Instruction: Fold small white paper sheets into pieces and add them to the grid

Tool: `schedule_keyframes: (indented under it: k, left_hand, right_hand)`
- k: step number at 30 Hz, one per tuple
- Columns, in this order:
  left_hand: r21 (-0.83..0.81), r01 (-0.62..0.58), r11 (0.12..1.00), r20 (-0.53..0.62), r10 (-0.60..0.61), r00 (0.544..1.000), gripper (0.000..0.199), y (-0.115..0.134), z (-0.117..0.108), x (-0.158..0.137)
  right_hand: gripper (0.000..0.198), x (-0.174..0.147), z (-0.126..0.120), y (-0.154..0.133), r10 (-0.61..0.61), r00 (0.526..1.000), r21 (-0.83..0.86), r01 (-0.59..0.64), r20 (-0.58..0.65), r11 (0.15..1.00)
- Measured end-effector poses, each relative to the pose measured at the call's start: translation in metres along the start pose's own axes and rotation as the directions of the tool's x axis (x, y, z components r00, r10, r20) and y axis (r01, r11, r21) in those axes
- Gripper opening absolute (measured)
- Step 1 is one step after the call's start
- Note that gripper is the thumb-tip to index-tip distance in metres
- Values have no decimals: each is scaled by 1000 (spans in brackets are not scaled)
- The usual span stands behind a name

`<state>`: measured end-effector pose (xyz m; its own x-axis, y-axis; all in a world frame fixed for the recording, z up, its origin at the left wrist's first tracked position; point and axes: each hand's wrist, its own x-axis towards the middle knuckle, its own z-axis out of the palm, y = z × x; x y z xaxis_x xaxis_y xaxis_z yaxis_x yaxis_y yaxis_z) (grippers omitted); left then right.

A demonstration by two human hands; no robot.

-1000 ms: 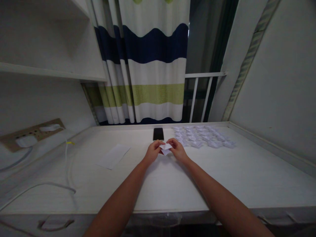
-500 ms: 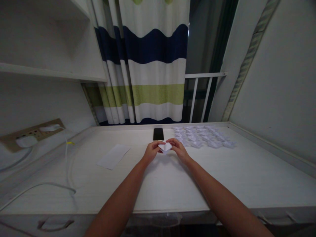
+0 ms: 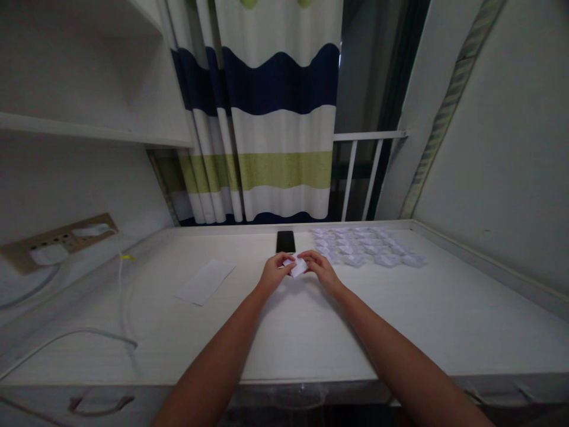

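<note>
Between my two hands, a little above the white desk [image 3: 311,332], is a small piece of folded white paper [image 3: 299,268]. My left hand [image 3: 273,273] pinches its left side, with the thumb laid across the front. On the opposite side my right hand [image 3: 320,270] grips the paper's edge, its fingers curled along the top. Just behind the hands lies a black phone [image 3: 285,241]. Rows of several folded white paper pieces [image 3: 353,260] stand at the back right. Flat sheets of white paper [image 3: 205,283] lie to the left of my left hand.
On the left wall is a power strip [image 3: 57,243] with plugs in it. A white cable [image 3: 89,331] runs across the desk's left side. The curtain [image 3: 284,130] hangs behind the desk's back edge, and drawer handles [image 3: 101,405] show below the front edge.
The folded paper has turned in my fingers: its open, pointed shape now shows as a flatter, tilted square. Both hands stay in nearly the same place.
</note>
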<state>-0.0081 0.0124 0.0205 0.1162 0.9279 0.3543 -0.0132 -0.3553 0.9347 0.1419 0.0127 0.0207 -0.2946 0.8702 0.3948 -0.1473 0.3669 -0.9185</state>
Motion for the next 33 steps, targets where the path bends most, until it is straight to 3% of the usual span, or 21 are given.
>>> schedule_keyframes:
  k: [7,12,20,33]
  left_hand:
    - [47,-2,999,43,0,999,36,-4,1,-2]
    - [52,-15,999,91,11,996,32,-4,3,-4]
    - [154,42,987,124,-61,990,27,-5,1,-1]
    - [92,92,991,191,-109,975,39,-4,0,-2]
  right_hand:
    - [29,5,4,7,14,992,-22,-17,-127,1000]
    - [25,4,2,6,62,989,-90,-75,-136,993]
    - [25,3,1,-2,39,975,-52,-51,-218,997]
    - [29,4,0,3,48,982,-30,-55,-181,998]
